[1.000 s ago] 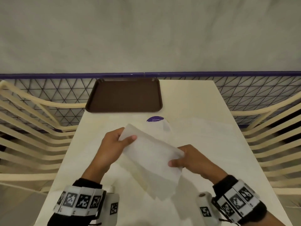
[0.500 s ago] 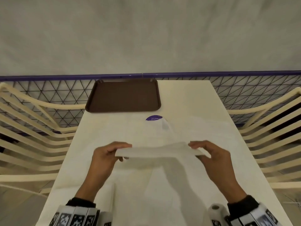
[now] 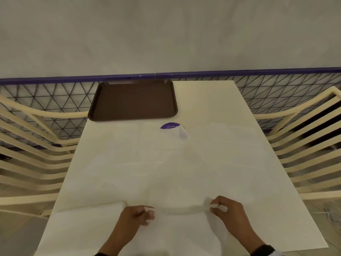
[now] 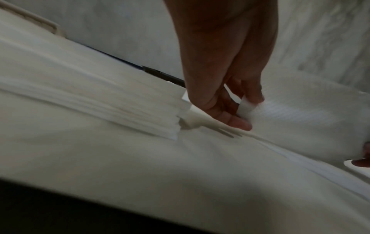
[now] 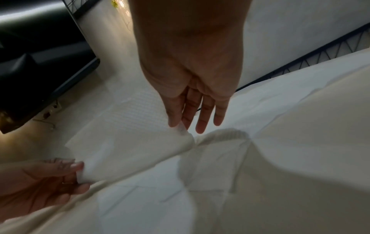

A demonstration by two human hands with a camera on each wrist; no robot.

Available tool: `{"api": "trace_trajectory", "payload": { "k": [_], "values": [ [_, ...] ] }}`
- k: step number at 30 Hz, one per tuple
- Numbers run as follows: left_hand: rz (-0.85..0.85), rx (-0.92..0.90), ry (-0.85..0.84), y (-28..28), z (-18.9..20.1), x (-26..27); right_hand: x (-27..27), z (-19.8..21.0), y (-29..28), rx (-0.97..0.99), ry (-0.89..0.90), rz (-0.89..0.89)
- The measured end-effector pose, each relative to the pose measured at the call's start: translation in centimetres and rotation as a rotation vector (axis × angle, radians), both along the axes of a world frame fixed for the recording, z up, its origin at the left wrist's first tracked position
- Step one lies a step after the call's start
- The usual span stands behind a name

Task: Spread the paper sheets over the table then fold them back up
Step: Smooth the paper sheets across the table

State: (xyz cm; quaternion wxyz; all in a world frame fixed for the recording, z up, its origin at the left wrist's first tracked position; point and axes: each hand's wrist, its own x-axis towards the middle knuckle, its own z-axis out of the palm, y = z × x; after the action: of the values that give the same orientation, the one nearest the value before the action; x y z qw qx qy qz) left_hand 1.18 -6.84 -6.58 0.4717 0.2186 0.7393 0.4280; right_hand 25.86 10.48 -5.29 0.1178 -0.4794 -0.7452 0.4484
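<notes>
Both hands hold one white paper sheet low over the near part of the cream table. My left hand pinches its left corner, seen close in the left wrist view. My right hand pinches the right corner between thumb and forefinger, the other fingers straight. The sheet sags between the hands. Other white sheets lie spread flat across the table's middle. A stack of folded sheets rests just left of my left hand.
A brown tray sits at the far left of the table. A purple round sticker shows beside a curled sheet corner. Cream slatted chairs stand at left and right. A mesh railing runs behind the table.
Both hands have brought the sheet down and toward me, from held up over the table's middle to low near the front edge. Both hands still grip its corners.
</notes>
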Motion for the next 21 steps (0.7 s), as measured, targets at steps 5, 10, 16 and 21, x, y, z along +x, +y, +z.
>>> {"api": "trace_trajectory", "payload": {
  "k": [5, 10, 16, 21],
  "values": [
    [0.079, -0.001, 0.207, 3.0, 1.0, -1.1, -2.4, 0.3, 2.1, 0.095, -0.004, -0.040],
    [0.083, -0.006, 0.368, 5.9, 1.5, -1.9, -4.5, -0.1, 4.0, 0.036, -0.054, -0.112],
    [-0.045, 0.021, 0.750, 3.7, 1.5, -0.5, -3.4, -0.9, 3.2, 0.131, -0.156, -0.043],
    [-0.588, 0.163, 1.099, 2.2, 0.1, 1.9, -2.9, -1.0, -0.2, 0.517, -0.052, 0.207]
  ]
}}
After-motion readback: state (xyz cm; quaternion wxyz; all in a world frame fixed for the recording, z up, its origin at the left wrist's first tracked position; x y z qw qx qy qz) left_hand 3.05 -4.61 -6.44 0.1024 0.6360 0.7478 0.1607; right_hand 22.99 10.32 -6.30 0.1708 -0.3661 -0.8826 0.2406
